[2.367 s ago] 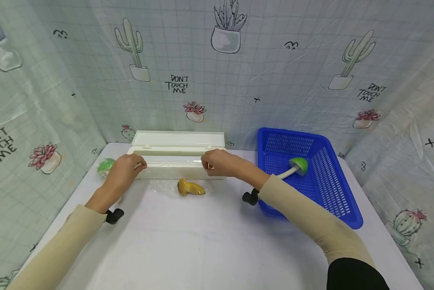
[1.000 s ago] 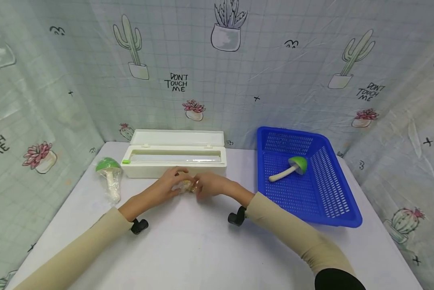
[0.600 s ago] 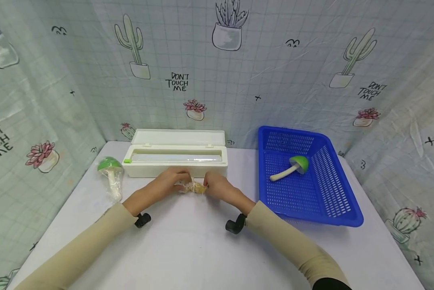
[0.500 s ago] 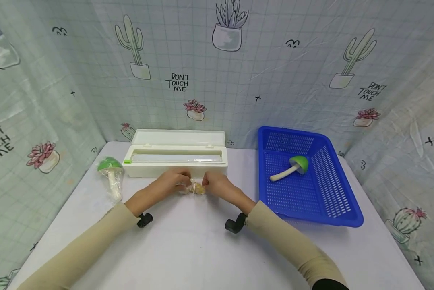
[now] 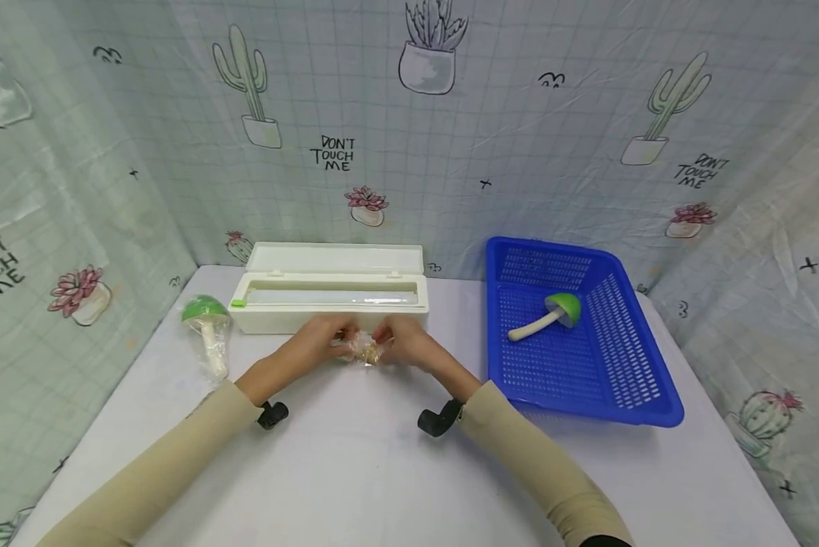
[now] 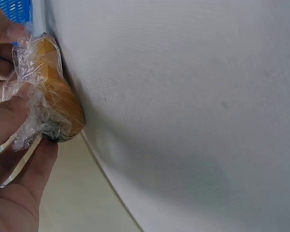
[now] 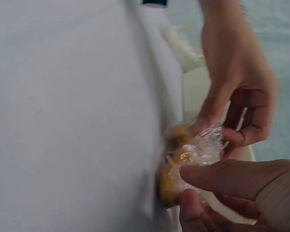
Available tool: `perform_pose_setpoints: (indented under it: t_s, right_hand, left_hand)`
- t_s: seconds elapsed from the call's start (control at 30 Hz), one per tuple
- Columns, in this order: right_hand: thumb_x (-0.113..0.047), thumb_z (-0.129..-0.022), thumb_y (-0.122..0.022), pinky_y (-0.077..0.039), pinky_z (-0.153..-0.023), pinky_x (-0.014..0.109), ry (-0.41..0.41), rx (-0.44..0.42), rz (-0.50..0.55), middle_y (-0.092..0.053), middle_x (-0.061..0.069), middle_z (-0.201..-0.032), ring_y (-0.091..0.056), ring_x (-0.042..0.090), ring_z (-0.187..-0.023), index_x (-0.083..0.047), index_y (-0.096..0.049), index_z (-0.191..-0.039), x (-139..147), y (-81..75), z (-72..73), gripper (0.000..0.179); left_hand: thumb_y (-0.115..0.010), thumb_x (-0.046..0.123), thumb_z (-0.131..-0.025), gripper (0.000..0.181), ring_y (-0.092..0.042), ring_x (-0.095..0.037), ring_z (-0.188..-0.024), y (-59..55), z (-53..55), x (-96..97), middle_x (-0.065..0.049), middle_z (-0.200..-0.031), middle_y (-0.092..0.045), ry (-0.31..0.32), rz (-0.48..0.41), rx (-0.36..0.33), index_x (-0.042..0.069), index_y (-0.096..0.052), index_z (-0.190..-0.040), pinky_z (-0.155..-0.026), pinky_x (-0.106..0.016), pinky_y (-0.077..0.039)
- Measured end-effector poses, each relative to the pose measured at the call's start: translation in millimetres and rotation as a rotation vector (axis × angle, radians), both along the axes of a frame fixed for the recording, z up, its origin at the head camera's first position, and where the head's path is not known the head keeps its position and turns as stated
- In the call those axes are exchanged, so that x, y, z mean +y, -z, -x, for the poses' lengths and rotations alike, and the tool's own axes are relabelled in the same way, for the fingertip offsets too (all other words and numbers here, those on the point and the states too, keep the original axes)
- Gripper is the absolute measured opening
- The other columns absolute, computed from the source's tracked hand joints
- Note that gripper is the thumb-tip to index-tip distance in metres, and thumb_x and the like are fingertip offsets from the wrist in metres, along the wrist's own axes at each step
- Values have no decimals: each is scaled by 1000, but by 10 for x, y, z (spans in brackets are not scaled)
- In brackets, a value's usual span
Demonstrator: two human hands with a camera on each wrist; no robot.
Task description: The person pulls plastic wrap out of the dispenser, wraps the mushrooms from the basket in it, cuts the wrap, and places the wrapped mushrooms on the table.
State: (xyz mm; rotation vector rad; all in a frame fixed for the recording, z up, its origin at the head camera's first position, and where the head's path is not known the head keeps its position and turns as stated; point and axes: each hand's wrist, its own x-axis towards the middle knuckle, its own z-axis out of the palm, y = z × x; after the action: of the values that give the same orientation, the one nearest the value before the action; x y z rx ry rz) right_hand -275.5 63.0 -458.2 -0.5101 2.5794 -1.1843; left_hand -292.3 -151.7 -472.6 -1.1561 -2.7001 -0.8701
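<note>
A yellow-brown toy mushroom (image 6: pixel 63 99) lies in crumpled clear cling film (image 6: pixel 31 87) at the front of the white dispenser box. My left hand (image 5: pixel 317 339) pinches the film at the mushroom's cap end, thumb on top. From the other side, my right hand (image 5: pixel 409 343) grips the stem end, its thumb (image 7: pixel 208 175) pressing on the film. In the head view, fingers and shiny film hide most of the mushroom. Just behind the hands stands the dispenser box (image 5: pixel 262 323), lid (image 5: pixel 334 258) raised, with a film roll (image 5: pixel 327 297) inside.
A film-wrapped green-capped mushroom (image 5: pixel 207 330) lies on the white table (image 5: pixel 375 471) at the left. On the right, a blue plastic basket (image 5: pixel 645 380) holds an unwrapped green-capped mushroom (image 5: pixel 542 323). Printed cloth (image 5: pixel 546 159) walls the back and sides.
Both hands have come down from the box's front edge to the mushroom, and the film now wraps around it. Lately the right hand's fingers have shifted over the stem end.
</note>
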Motion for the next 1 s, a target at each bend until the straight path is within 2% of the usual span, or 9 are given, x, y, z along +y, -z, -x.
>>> perform_pose_setpoints:
  t_s: [0.13,0.3,0.43,0.53,0.63,0.7,0.83,0.93,1.0]
  right_hand:
    - [17,-75,-79,-56,-73,25,-61,126,-92,-71,18,-103,-68,27,-95,5,-66,-106,-43,3,0,35]
    - [3,-88,-76,-52,-62,20,-9,136,-140,-72,12,-92,-68,16,-79,1,-69,-104,-92,33,19,18]
    - [-2,-93,-71,-54,-61,23,6,45,-73,-73,13,-88,-70,18,-73,3,-68,-110,-61,37,42,18]
    - [5,-91,-70,-58,-69,28,-2,-53,18,-74,17,-93,-73,26,-83,7,-64,-117,-7,2,57,27]
    - [12,-86,-70,-59,-75,29,-31,-84,38,-73,19,-99,-72,29,-94,9,-63,-117,33,-40,63,32]
    - [13,-82,-73,-58,-74,26,-45,-55,6,-73,17,-97,-71,25,-92,8,-66,-109,42,-55,62,28]
    - [3,-82,-81,-53,-63,19,-65,64,-108,-74,10,-84,-67,13,-73,2,-75,-93,31,-34,51,13]
    - [-1,-81,-84,-49,-59,18,-65,146,-168,-73,7,-79,-63,8,-67,-2,-75,-92,18,3,40,14]
    - [0,-81,-84,-50,-62,18,-68,175,-176,-73,7,-83,-64,10,-71,-2,-73,-96,11,25,35,19]
  left_hand:
    - [-82,7,-83,15,-65,-24,-92,6,-44,-38,-7,-102,-71,11,-31,51,10,-68,-85,-79,-40,-54]
    - [-76,8,-90,4,-63,-32,-108,11,-139,-25,-16,-120,-67,48,-107,-18,11,-73,-89,-86,-46,-53]
    - [-76,13,-92,3,-63,-31,-110,5,-188,-2,-16,-124,-64,81,-27,-10,11,-77,-94,-86,-45,-55]
    - [-77,10,-91,5,-64,-29,-107,-20,-194,-3,-16,-125,-62,102,54,20,11,-79,-96,-84,-41,-57]
    - [-78,4,-88,10,-64,-28,-104,-47,-178,-10,-15,-123,-61,110,104,36,10,-80,-96,-82,-40,-57]
    - [-79,2,-87,12,-64,-28,-104,-58,-161,-8,-14,-121,-62,107,113,38,11,-80,-96,-83,-40,-57]
    - [-82,1,-83,22,-65,-26,-102,-47,-125,17,-10,-114,-66,85,84,28,6,-74,-103,-85,-41,-56]
    - [-84,1,-80,31,-64,-24,-99,-31,-106,49,-8,-107,-68,63,57,17,4,-68,-106,-84,-39,-55]
    - [-85,1,-78,32,-63,-22,-95,-18,-100,65,-7,-103,-68,43,47,14,4,-68,-104,-83,-38,-54]
